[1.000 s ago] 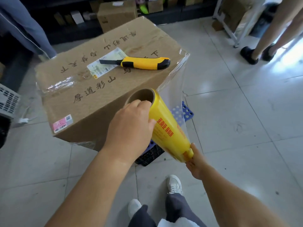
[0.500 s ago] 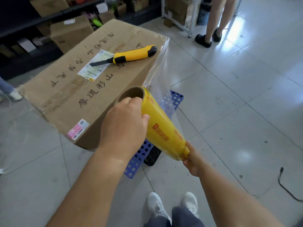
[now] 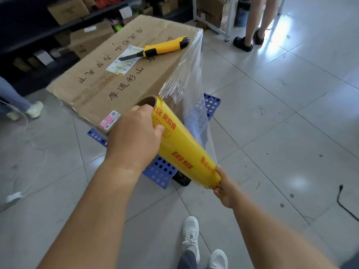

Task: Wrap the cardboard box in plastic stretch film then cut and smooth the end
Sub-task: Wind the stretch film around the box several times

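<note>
A big cardboard box point(image 3: 101, 88) with black lettering stands on a blue perforated plastic stool point(image 3: 161, 171). I hold a yellow roll of stretch film point(image 3: 184, 150) slanted in front of the box's near right corner. My left hand point(image 3: 134, 136) grips its upper end, fingers hooked into the cardboard core. My right hand point(image 3: 223, 187) pinches its lower end. A clear sheet of film point(image 3: 190, 78) stretches from the roll up to the box's right corner. A yellow and black utility knife point(image 3: 161, 48) lies on top of the box, blade out.
Grey tiled floor all around. Dark shelves with small boxes point(image 3: 89, 37) stand behind the box. A person's legs and black shoes point(image 3: 250, 41) are at the back right, another person's shoe point(image 3: 35, 109) at the left. A black cable point(image 3: 343, 202) lies at the right. My white shoes point(image 3: 191, 232) are below.
I have stepped round to the right of the box with the roll. More film has unrolled and now stretches from the box's right corner. Both hands keep their grip.
</note>
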A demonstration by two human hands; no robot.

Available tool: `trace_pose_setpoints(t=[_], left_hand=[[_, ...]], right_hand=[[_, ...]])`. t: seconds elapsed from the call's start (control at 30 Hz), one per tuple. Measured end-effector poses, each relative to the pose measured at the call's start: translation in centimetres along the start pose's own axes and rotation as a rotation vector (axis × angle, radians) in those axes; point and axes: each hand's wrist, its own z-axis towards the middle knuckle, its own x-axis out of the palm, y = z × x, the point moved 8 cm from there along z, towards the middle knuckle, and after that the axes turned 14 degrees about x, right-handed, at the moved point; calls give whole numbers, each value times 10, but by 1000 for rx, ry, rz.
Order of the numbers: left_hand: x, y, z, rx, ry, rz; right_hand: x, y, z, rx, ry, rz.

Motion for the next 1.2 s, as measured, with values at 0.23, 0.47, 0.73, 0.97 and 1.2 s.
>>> trace_pose_setpoints(t=[0.23, 0.47, 0.73, 0.97, 1.2], left_hand=[[-5, 25, -35, -1, 6, 4], [-12, 56, -65, 66, 25, -13], [-25, 106, -92, 145, 28, -23], [-32, 141, -111, 247, 21, -31], [-36, 177, -118, 325, 40, -9]], right_hand=[[18, -43, -2, 32, -28, -2], [47, -86, 4, 3, -24, 57], [103, -130, -4, 13, -24, 126], [154, -163, -8, 15, -31, 161], [196, -180, -12, -25, -61, 209]])
